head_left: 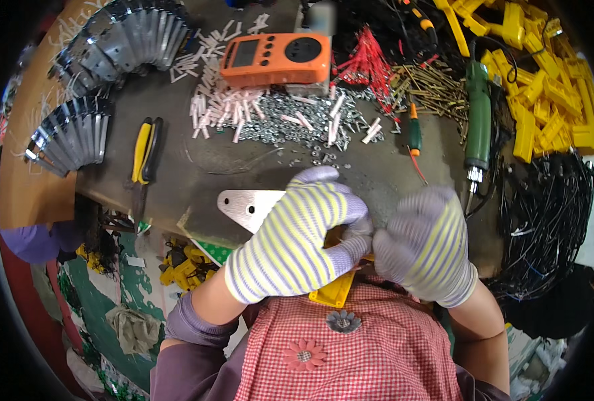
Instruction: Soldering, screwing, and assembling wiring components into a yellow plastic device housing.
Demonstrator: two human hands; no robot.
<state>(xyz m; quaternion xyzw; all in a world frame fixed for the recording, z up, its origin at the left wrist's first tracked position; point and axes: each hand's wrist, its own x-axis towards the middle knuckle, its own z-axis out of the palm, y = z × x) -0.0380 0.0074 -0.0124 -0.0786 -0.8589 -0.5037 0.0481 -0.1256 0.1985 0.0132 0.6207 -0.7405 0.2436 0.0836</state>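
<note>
Both gloved hands meet at the near edge of the workbench (196,167), the left hand (297,240) and right hand (427,244) closed together around a yellow plastic part (333,291) that pokes out below the left palm, just above the checked apron (350,354). Just left of the hands lies a flat metal plate (247,206), and farther back sit loose screws (290,120), white tubes (220,103) and an orange meter (275,59). Far right, yellow parts (544,80) are heaped beside a green power screwdriver (477,120); yellow-handled pliers (144,150) lie left.
</note>
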